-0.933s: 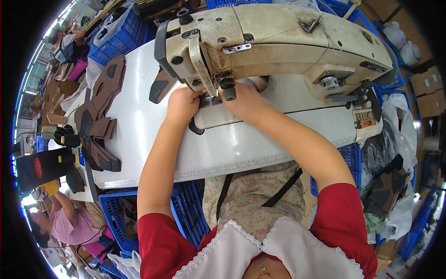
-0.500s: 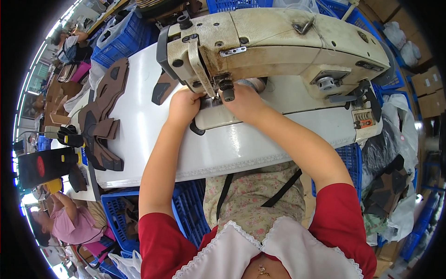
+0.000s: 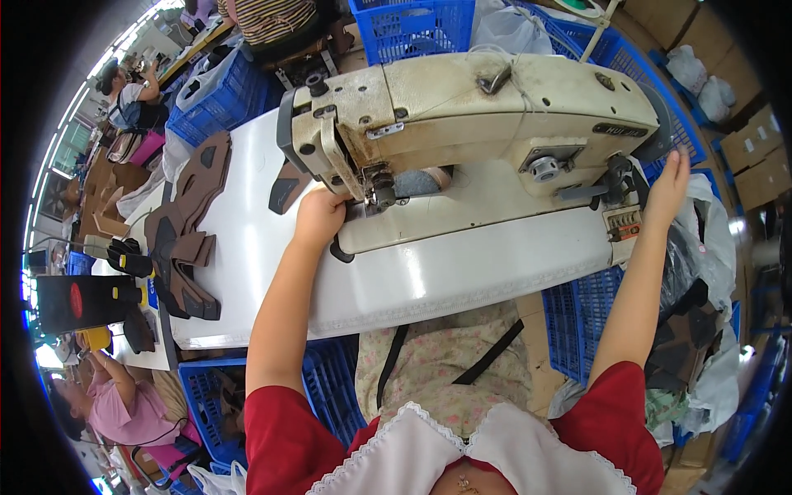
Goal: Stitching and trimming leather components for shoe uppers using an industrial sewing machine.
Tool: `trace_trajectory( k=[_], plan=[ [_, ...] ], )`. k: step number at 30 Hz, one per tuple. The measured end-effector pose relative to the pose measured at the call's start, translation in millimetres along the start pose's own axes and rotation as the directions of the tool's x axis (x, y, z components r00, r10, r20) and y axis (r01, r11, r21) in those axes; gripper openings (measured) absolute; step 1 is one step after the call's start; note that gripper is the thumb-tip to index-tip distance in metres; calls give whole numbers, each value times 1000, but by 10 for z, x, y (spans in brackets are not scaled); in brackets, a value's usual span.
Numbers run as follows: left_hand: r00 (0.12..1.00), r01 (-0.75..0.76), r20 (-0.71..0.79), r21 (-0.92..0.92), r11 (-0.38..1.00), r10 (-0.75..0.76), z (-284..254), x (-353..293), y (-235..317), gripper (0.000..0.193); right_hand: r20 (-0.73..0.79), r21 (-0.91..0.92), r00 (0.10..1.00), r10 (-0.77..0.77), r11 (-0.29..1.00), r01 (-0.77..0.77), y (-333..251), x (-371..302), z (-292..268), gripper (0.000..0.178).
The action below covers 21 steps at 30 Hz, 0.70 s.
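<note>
A cream industrial sewing machine (image 3: 478, 107) stands on the white table, its needle area (image 3: 378, 194) toward the left. My left hand (image 3: 320, 219) is closed right beside the needle area, fingers pinched at the presser foot. Whatever lies between them is hidden. Just behind that hand lies a flat brown piece with a dark patch (image 3: 287, 188); I cannot tell whether the fingers touch it. My right hand (image 3: 670, 186) is raised at the machine's right end, next to the dark handwheel (image 3: 657, 115). Its fingers are stretched out and hold nothing visible.
Stacked brown cut pieces (image 3: 183, 223) lie on the table's left part. Blue crates (image 3: 412, 29) stand behind the machine, and another blue crate (image 3: 582, 318) is below the table's right side. Plastic bags (image 3: 714, 272) hang at the right. Other people sit working at the left.
My right hand has left the needle area and moved right to the machine's handwheel end, fingers now extended. My left hand stays by the needle. The view has shifted slightly.
</note>
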<state>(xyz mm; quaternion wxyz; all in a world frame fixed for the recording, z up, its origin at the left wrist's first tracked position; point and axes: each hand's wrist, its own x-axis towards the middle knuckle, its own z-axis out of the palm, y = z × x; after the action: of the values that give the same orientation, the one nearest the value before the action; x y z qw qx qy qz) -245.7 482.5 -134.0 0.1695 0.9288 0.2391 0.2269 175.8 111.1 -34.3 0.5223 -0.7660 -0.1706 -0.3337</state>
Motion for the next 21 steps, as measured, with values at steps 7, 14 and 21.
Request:
trace_trajectory(
  k=[7,14,21],
  plan=[
    [998,53,22,-69,996,-52,-38,-1,63,34,210,202,935,286,923,-328,620,188,217,67],
    [1000,20,-17,-54,998,-21,-10,1,48,36,546,-505,824,152,845,178,48,1396,548,72],
    [1000,22,3,0,1000,-22,-40,3,65,36,660,-671,675,331,664,330,-276,1580,874,66]
  ],
)
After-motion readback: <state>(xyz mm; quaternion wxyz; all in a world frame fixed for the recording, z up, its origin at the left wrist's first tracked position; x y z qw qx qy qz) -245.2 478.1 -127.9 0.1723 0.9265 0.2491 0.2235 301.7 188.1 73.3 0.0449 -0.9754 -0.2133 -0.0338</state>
